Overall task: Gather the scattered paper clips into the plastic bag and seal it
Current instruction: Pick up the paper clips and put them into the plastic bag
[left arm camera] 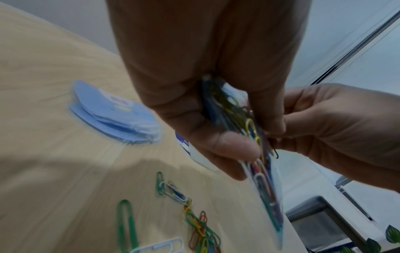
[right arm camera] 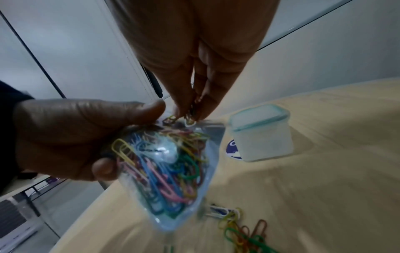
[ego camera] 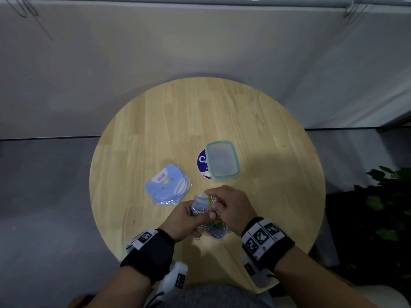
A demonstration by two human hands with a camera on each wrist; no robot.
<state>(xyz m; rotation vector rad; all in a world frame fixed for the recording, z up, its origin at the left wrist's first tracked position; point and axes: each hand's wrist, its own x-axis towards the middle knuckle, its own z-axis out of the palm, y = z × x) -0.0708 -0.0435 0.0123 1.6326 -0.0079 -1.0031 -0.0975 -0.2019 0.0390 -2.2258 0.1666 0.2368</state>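
A small clear plastic bag, packed with coloured paper clips, hangs above the near edge of the round wooden table. My left hand grips the bag by its upper part, thumb on one side and fingers on the other. My right hand pinches a few clips at the bag's open mouth. Under the hands, several loose clips lie in a pile on the table. The same loose clips show in the left wrist view, below the bag.
A clear plastic box with a teal-rimmed lid stands beyond the hands, partly over a round blue sticker. A stack of blue cartoon-print bags lies to the left. A leafy plant stands off the table at the right.
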